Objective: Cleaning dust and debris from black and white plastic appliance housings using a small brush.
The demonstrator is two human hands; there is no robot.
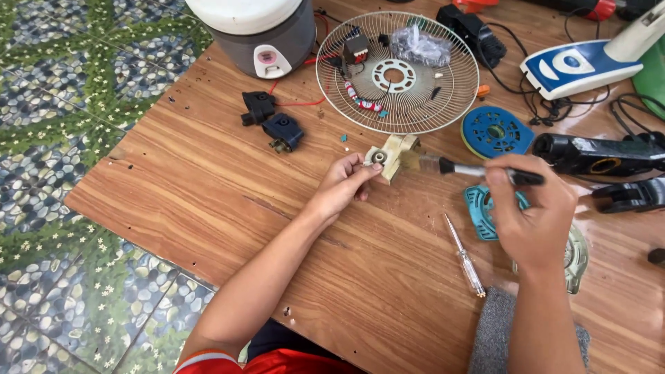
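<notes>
Head view, read from left to right. At far left lies a patterned tile floor, glossy, in blue and green; the wooden worktop beside it shows long grain and small pits. At the top stands a grey cooker with a smooth rounded body and white lid; below it lie two black plastic plugs, matt and blocky.

The left hand pinches a small cream plastic bracket between thumb and fingertips, its dark round bushing turned toward the camera, held just above the worktop and touching the rim of the wire fan guard. The guard is a shallow dish of thin white spokes and carries a small transformer, a clear bag and loose parts.

The right hand is closed on the dark handle of a small brush, whose pale bristles meet the bracket's right side. Judged from this, brushing goes best with short light strokes away from the bushing, the bracket kept firmly pinched so it does not twist.

Below lie a slim clear-handled screwdriver and a grey cloth, coarse and soft. Further right are a blue perforated disc, a teal plastic part and a black appliance body.
</notes>
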